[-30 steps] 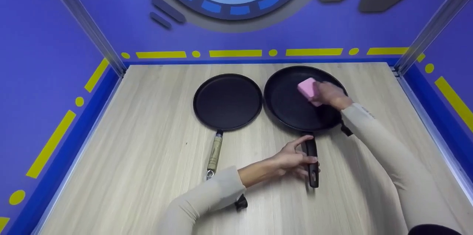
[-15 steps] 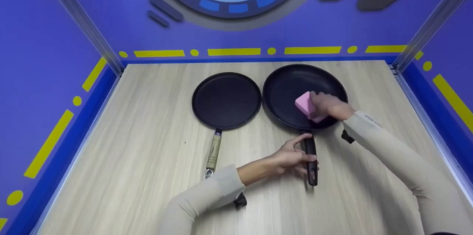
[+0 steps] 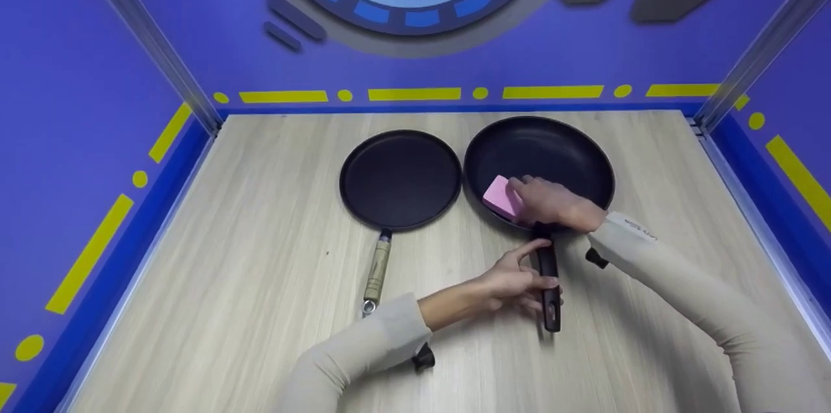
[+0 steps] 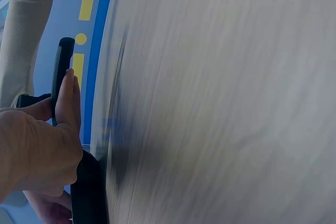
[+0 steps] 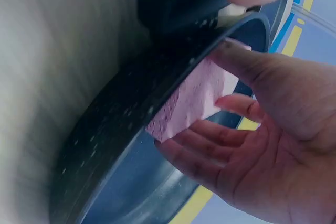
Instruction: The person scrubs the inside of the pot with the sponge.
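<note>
A deep black frying pan [image 3: 539,140] sits at the back right of the table, its black handle [image 3: 550,309] pointing toward me. My left hand [image 3: 516,280] grips that handle between thumb and fingers; the left wrist view shows the fingers along the handle [image 4: 64,56]. Inside the pan, at its near left side, my right hand [image 3: 548,200] holds a pink sponge [image 3: 501,197]. From the right wrist, the sponge [image 5: 194,95] is pinched between thumb and fingers, right at the inner wall below the rim.
Left of the frying pan, close to its rim, lies a flat black pan [image 3: 400,179] with a wood-patterned handle [image 3: 376,270]. The wooden table [image 3: 260,237] is bounded by blue panels [image 3: 428,69] at the back and both sides.
The right hand has moved the sponge from the middle right of the frying pan toward me and then left, to the near left wall. The left hand keeps its grip on the handle.
</note>
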Motion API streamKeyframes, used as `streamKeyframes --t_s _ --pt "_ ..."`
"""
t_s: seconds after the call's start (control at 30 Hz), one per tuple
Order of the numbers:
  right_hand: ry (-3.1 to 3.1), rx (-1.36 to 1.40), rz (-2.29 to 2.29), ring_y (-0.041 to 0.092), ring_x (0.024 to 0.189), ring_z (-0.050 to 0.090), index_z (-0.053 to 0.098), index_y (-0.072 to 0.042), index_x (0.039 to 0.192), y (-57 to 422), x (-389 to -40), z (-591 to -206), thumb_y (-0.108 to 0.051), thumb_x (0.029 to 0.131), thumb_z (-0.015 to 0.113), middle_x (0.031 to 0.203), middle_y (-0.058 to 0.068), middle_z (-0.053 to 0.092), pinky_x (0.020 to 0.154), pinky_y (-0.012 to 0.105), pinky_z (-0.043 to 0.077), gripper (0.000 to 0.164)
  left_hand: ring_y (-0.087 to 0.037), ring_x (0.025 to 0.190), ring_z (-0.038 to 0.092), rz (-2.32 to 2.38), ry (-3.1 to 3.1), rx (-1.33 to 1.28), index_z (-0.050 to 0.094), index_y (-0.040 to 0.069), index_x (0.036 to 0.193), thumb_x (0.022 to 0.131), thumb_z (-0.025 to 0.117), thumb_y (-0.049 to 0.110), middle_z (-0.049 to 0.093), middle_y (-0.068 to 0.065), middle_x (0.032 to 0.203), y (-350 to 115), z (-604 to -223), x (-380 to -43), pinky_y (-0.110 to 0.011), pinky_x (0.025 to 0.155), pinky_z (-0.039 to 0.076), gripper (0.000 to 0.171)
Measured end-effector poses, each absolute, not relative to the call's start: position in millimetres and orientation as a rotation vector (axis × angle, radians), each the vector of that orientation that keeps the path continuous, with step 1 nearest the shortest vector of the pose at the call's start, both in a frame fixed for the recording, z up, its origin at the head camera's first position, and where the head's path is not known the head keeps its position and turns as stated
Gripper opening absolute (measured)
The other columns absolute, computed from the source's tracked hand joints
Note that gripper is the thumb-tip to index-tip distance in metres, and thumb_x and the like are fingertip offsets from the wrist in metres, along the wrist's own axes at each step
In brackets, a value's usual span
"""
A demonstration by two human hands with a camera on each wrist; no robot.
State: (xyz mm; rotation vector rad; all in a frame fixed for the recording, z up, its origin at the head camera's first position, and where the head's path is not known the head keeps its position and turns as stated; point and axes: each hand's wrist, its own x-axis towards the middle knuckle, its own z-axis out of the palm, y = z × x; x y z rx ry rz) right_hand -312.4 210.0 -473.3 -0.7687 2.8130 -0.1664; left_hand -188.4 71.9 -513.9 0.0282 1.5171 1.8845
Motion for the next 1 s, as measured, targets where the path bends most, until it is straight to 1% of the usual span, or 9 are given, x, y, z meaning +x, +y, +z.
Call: streamKeyframes --t_s 0.1,0.2,0.3,0.4,0.5,0.63,0.7,0.8,1.0 --pt "2.758 -0.736 -0.138 0.040 0.099 0.063 0.053 -0.006 0.125 220 -313 -467 -0.019 0.078 0.085 0.110 0.023 0.062 0.080 0.057 0.060 0.058 -0.043 0.091 0.076 1.886 1.515 0.019 0.049 0.030 0.150 0.090 0.071 -0.008 0.074 -0.013 0.085 72 -514 -188 -0.032 0.058 0.066 0.074" --pt "2.717 -0.670 -0.095 0.038 0.099 0.062 0.051 -0.006 0.128 232 -316 -458 -0.009 0.074 0.084 0.115 0.024 0.062 0.080 0.055 0.060 0.064 -0.043 0.092 0.076 1.885 1.510 0.015 0.049 0.030 0.150 0.090 0.071 -0.008 0.073 -0.012 0.085 71 -512 -188 -0.032 0.059 0.066 0.074" --pt "2.721 -0.600 -0.067 0.036 0.092 0.060 0.047 -0.002 0.126 246 -323 -453 0.002 0.070 0.082 0.113 0.026 0.060 0.074 0.050 0.060 0.066 -0.044 0.094 0.075 1.875 1.521 0.018 0.048 0.029 0.151 0.090 0.071 -0.008 0.072 -0.011 0.085 71 -511 -188 -0.033 0.061 0.066 0.075" --pt "2.771 -0.562 -0.039 0.038 0.087 0.059 0.043 0.001 0.121 261 -336 -453 0.007 0.070 0.080 0.108 0.028 0.059 0.071 0.051 0.061 0.064 -0.045 0.096 0.074 1.870 1.515 0.020 0.048 0.029 0.151 0.090 0.071 -0.007 0.072 -0.011 0.085 71 -511 -188 -0.035 0.064 0.067 0.075" --pt "2.835 -0.540 -0.018 0.048 0.093 0.061 0.042 0.005 0.120 273 -350 -457 0.004 0.075 0.079 0.109 0.034 0.058 0.076 0.061 0.060 0.059 -0.047 0.098 0.073 1.870 1.499 0.020 0.047 0.028 0.151 0.091 0.070 -0.008 0.071 -0.010 0.084 71 -512 -188 -0.038 0.068 0.067 0.074" --pt "2.886 -0.487 -0.033 0.059 0.107 0.057 0.040 0.011 0.128 278 -368 -462 -0.006 0.083 0.076 0.116 0.040 0.055 0.086 0.070 0.056 0.060 -0.048 0.098 0.072 1.886 1.479 0.018 0.048 0.028 0.150 0.091 0.069 -0.009 0.071 -0.011 0.085 71 -513 -187 -0.039 0.068 0.067 0.074" --pt "2.900 -0.467 -0.042 0.060 0.109 0.056 0.039 0.013 0.131 278 -376 -464 -0.011 0.085 0.074 0.118 0.042 0.054 0.088 0.070 0.055 0.062 -0.048 0.097 0.073 1.891 1.478 0.019 0.048 0.028 0.150 0.090 0.069 -0.009 0.072 -0.012 0.085 71 -512 -187 -0.039 0.066 0.067 0.074" --pt "2.929 -0.445 -0.053 0.059 0.109 0.055 0.041 0.014 0.130 275 -387 -468 -0.013 0.088 0.073 0.117 0.042 0.054 0.091 0.070 0.053 0.060 -0.049 0.097 0.073 1.900 1.470 0.013 0.048 0.028 0.150 0.090 0.069 -0.010 0.073 -0.014 0.087 72 -512 -187 -0.039 0.066 0.067 0.074" --pt "2.965 -0.447 -0.106 0.061 0.119 0.048 0.044 0.007 0.132 267 -403 -478 -0.015 0.091 0.070 0.125 0.042 0.049 0.100 0.075 0.044 0.053 -0.049 0.097 0.072 1.903 1.464 0.009 0.047 0.027 0.151 0.090 0.069 -0.011 0.071 -0.012 0.086 72 -513 -188 -0.037 0.064 0.067 0.074"
